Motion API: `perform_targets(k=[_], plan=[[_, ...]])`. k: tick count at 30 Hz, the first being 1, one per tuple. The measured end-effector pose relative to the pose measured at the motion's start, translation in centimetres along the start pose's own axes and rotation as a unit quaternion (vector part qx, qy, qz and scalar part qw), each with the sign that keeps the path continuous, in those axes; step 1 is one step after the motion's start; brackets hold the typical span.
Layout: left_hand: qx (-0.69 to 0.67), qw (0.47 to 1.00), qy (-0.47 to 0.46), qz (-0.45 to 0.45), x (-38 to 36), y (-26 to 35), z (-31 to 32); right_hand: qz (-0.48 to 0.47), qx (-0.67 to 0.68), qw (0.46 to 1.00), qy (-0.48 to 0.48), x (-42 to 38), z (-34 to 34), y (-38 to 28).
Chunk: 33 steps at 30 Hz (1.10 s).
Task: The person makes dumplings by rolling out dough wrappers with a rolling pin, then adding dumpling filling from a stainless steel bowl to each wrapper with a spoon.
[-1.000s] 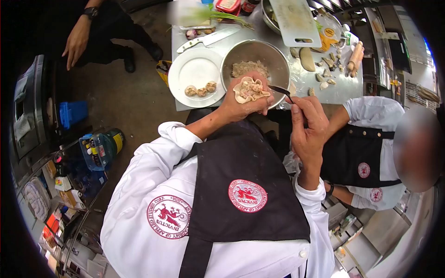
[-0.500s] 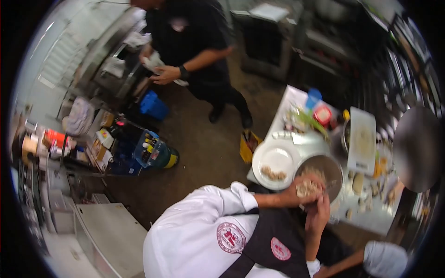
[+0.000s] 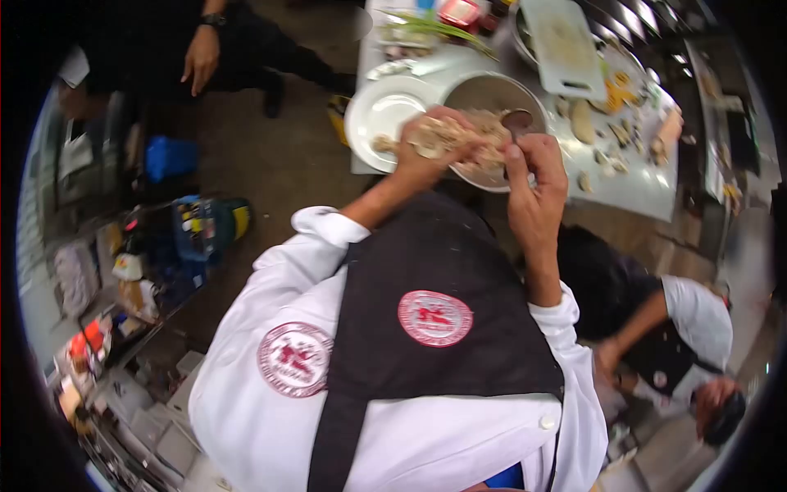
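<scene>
My left hand [image 3: 430,152] is wrapped round a flat piece of pale, lumpy food [image 3: 443,135], over the gap between the plate and the bowl. Pinched in my right hand [image 3: 537,176] is a metal spoon [image 3: 516,121], its round head above the bowl's right side. Below both hands is a round metal bowl [image 3: 492,84] with a pale mixture [image 3: 485,123] inside. To its left sits a white plate [image 3: 369,111], carrying small pale pieces [image 3: 383,144] near its lower edge, partly behind my left hand.
A white cutting board [image 3: 561,45], food scraps [image 3: 611,160], green stalks [image 3: 443,26] and a red-lidded container [image 3: 459,11] are on the metal table [image 3: 648,193]. One person [image 3: 201,57] stands at upper left, another [image 3: 656,328] at lower right. A blue bin [image 3: 170,157] is left.
The view has tilted and shifted, so table and hands appear higher. My left hand has turned with the food, and the spoon now shows clearly in my right hand. The person at upper left has changed posture.
</scene>
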<state>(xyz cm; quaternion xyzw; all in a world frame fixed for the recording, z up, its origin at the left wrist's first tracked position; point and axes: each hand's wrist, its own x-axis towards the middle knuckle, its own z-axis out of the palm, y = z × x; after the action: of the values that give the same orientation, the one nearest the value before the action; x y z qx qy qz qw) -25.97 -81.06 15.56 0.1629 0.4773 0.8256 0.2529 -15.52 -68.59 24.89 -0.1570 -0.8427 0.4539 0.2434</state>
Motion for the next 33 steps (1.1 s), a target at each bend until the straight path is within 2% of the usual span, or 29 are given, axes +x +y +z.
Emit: perform_targets(k=[1, 2, 3, 4, 5, 7, 9, 11, 13, 16, 21, 24, 26, 29, 31, 33], plan=[[-0.007, 1.000, -0.004, 0.027, 0.0, -1.1, -0.2, 0.011, -0.025, 1.000, 0.003, -0.3, -1.0, 0.1], [0.000, 1.000, -0.001, -0.012, -0.4, -0.3, -0.4, 0.086, 0.052, 0.995, -0.001, -0.7, -1.5, -0.2], [0.010, 1.000, -0.011, -0.009, -0.6, -0.7, -0.6, 0.155, 0.133, 0.979, -0.001, -1.0, -2.0, -0.4], [0.024, 0.999, -0.026, -0.006, -1.1, -1.0, -0.6, 0.184, 0.179, 0.967, 0.009, -1.7, -2.3, -0.6], [0.040, 0.998, -0.038, -0.006, -1.5, -1.5, -0.5, 0.188, 0.170, 0.967, 0.011, -2.0, -2.5, -1.0], [0.021, 0.997, -0.075, -0.009, -2.4, -1.7, 0.4, 0.170, 0.329, 0.928, 0.029, -2.6, -2.2, -1.7], [0.003, 0.993, -0.120, -0.007, -3.8, -1.4, 1.4, 0.161, 0.318, 0.933, 0.055, -4.1, -1.6, -1.1], [0.038, 0.986, -0.162, -0.022, -5.2, -1.2, 1.8, 0.208, 0.352, 0.907, 0.097, -5.8, -0.8, 0.4], [0.018, 0.985, -0.170, -0.019, -6.5, -1.7, 2.5, 0.219, 0.329, 0.912, 0.112, -7.4, -0.8, 0.7], [0.010, 0.972, -0.203, -0.118, -8.1, -2.0, 3.8, 0.202, 0.372, 0.891, 0.162, -10.1, -2.3, 1.4], [-0.031, 0.963, -0.217, -0.154, -9.0, -2.8, 3.9, 0.225, 0.300, 0.912, 0.169, -11.6, -2.2, 2.7], [-0.055, 0.956, -0.223, -0.182, -8.5, -3.7, 4.8, 0.224, 0.353, 0.890, 0.181, -10.9, -3.9, 2.8], [-0.043, 0.949, -0.250, -0.185, -7.8, -3.3, 4.7, 0.237, 0.318, 0.902, 0.173, -10.4, -3.1, 3.6], [-0.119, 0.938, -0.244, -0.215, -5.8, -4.3, 4.7, 0.252, 0.278, 0.914, 0.156, -7.7, -3.3, 4.8], [-0.107, 0.940, -0.234, -0.222, -4.1, -4.7, 4.7, 0.261, 0.309, 0.900, 0.162, -5.8, -4.1, 4.9], [-0.165, 0.933, -0.208, -0.243, -3.2, -5.2, 4.9, 0.261, 0.336, 0.892, 0.156, -5.3, -4.7, 5.6]])
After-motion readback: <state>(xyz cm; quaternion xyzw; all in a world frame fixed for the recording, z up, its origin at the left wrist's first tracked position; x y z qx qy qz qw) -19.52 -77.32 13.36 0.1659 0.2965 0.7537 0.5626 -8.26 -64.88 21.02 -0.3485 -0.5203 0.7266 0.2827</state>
